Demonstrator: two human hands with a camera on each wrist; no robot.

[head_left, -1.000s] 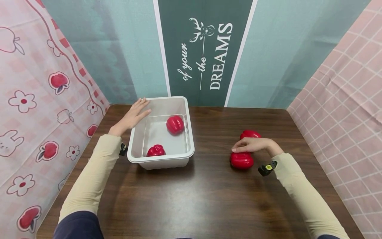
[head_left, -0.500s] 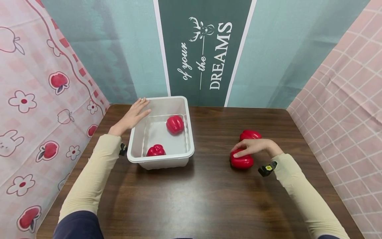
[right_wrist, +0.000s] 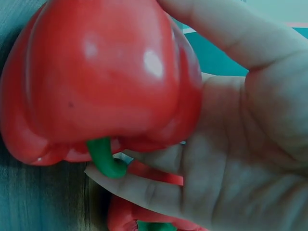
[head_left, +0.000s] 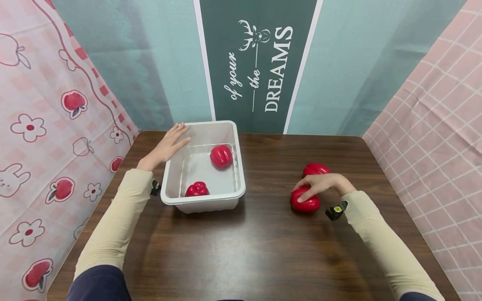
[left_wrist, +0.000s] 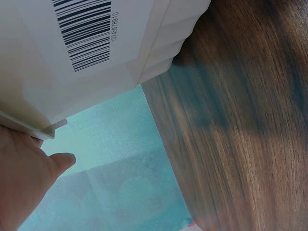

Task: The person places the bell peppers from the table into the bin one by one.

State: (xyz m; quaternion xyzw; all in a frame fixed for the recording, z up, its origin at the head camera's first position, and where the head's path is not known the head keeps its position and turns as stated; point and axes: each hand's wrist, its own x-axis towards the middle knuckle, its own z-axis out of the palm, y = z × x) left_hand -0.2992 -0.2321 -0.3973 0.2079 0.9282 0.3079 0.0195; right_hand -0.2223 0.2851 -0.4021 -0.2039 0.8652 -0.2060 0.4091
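In the head view my right hand grips a red bell pepper on the table, thumb on its near side and fingers across the far side. Close up in the right wrist view, the pepper shows a curved green stem. Just behind it lies a second red bell pepper, partly covered by that hand. My left hand rests with fairly straight fingers on the far left rim of a white plastic bin. Two red bell peppers lie inside, one at the right, another near the front wall.
The brown wooden table lies under everything. A teal curtain with printed words hangs along the back edge. Patterned pink cloths stand at the left and right. The bin's outer side carries a barcode label.
My right thumb has come down over the near side of the front pepper, and the fingers have settled round it. The left hand and the bin have stayed put.
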